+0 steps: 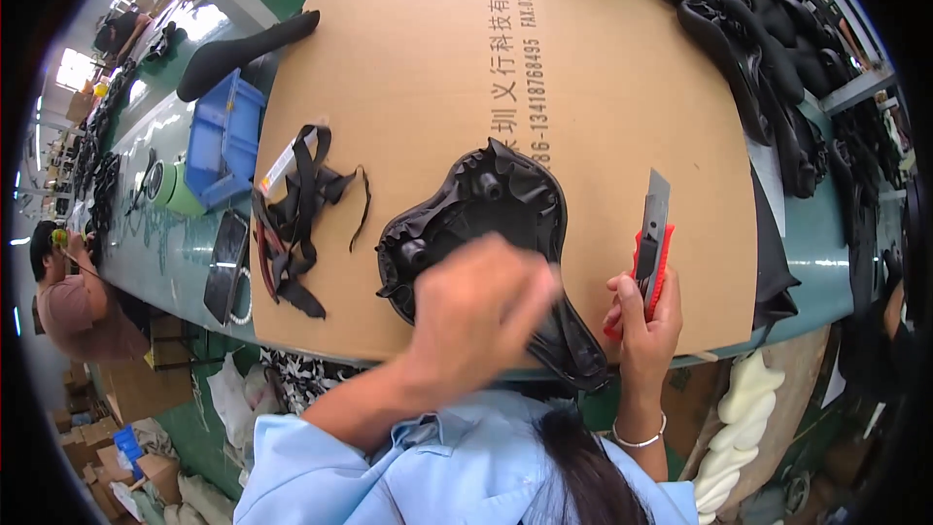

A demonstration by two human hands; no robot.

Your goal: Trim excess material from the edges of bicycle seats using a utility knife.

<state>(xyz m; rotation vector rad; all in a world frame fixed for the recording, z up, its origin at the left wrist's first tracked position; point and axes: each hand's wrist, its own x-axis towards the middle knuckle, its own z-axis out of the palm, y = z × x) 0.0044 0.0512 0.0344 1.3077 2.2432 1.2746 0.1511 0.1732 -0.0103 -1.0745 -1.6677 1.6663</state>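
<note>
Centre of the frame: an upturned black bicycle saddle with a ribbed plastic underside [486,224], lying on a large sheet of brown cardboard [437,68] spread over a pale green workbench [165,233]. Lower centre: left hand [476,306], motion-blurred, fingers curled together and pressed on the saddle's near edge, probably gripping its cover, though the blur hides the exact hold. Right of it, lower right of centre: right hand [646,316], fist clamped round a red-handled utility knife [653,238], grey blade extended and pointing toward the top of the frame, clear of the saddle. Left of the saddle: a heap of black trimmed strips and scraps [301,219] with red-handled pliers [264,258] beside it. Further left: a blue plastic bin [224,136] and a green roll of tape [175,187]. Upper right: a stacked row of black saddles [758,39]. Far left edge: another person in a brownish shirt [73,301] at the bench.
</note>
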